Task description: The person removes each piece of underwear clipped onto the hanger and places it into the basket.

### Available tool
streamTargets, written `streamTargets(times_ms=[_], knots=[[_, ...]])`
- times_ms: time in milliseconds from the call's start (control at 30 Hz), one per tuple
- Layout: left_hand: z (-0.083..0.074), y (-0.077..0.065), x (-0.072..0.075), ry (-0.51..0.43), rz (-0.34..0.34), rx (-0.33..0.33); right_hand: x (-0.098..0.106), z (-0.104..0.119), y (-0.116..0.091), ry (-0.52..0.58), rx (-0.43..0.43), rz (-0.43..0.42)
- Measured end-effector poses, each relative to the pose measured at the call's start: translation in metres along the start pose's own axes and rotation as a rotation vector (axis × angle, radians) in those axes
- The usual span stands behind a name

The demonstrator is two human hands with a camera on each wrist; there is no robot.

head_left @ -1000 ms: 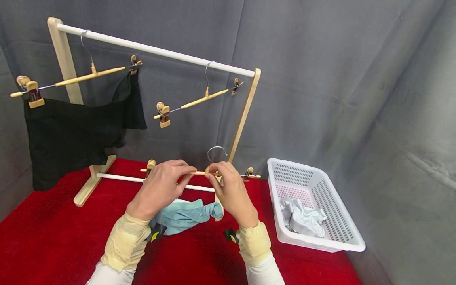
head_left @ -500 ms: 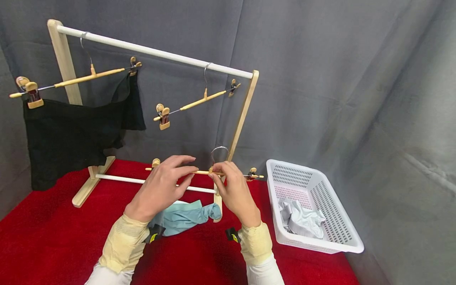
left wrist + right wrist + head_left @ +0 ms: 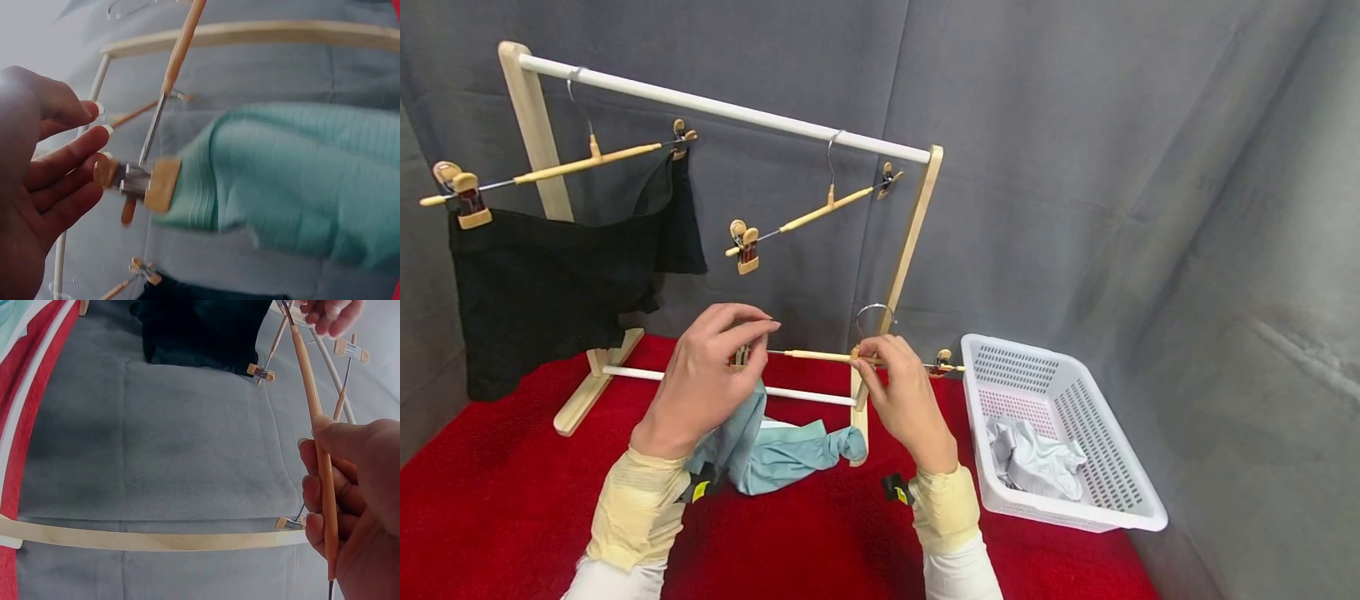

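Note:
My right hand (image 3: 910, 404) pinches the wooden bar of a clip hanger (image 3: 820, 356) at its middle, below the metal hook. In the left wrist view, the hanger's left clip (image 3: 164, 184) bites the edge of a teal garment (image 3: 300, 181). The rest of that garment trails down onto the red cloth in the head view. My left hand (image 3: 703, 379) is beside this clip, fingers loosely bent; its fingertips (image 3: 100, 134) come close to the clip's wooden handle without visibly gripping it. The hanger's right clip (image 3: 942, 362) sticks out past my right hand.
A wooden rack with a white rail (image 3: 730, 108) stands behind my hands. Black shorts (image 3: 572, 283) hang from one clip hanger, and a bare clip hanger (image 3: 820, 210) hangs to their right. At right, a white basket (image 3: 1120, 442) holds a pale grey garment (image 3: 1037, 462).
My left hand has let go of the hanger's bar and moved left to its clip. The hanger, still held in my right hand, has shifted slightly right; more of the teal garment shows.

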State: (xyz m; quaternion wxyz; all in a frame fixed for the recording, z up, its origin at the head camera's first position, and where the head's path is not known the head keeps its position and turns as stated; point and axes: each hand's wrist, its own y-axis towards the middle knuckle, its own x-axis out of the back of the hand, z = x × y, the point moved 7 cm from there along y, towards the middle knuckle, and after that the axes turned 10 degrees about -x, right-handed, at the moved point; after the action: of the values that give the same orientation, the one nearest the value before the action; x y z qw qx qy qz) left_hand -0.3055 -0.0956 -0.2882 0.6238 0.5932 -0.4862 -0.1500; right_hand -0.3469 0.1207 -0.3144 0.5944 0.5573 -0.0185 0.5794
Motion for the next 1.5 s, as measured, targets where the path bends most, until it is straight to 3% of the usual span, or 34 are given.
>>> streamTargets(times_ms=[133, 333, 433, 900, 1500], knots=[[0.014, -0.005, 0.008, 0.014, -0.01, 0.074, 0.001, -0.002, 0.0, -0.003, -0.008, -0.006], [0.034, -0.015, 0.007, -0.011, 0.083, 0.239, 0.003, -0.003, 0.0, -0.006, -0.022, -0.01], [0.04, -0.019, 0.003, -0.035, 0.129, 0.287, 0.003, -0.003, 0.0, -0.004, -0.027, -0.01], [0.043, -0.024, -0.006, -0.092, 0.236, 0.324, 0.002, -0.003, 0.0, -0.006, -0.024, -0.007], [0.049, -0.028, -0.007, -0.161, 0.251, 0.348, -0.002, -0.004, 0.0, 0.006, -0.047, 0.02]])
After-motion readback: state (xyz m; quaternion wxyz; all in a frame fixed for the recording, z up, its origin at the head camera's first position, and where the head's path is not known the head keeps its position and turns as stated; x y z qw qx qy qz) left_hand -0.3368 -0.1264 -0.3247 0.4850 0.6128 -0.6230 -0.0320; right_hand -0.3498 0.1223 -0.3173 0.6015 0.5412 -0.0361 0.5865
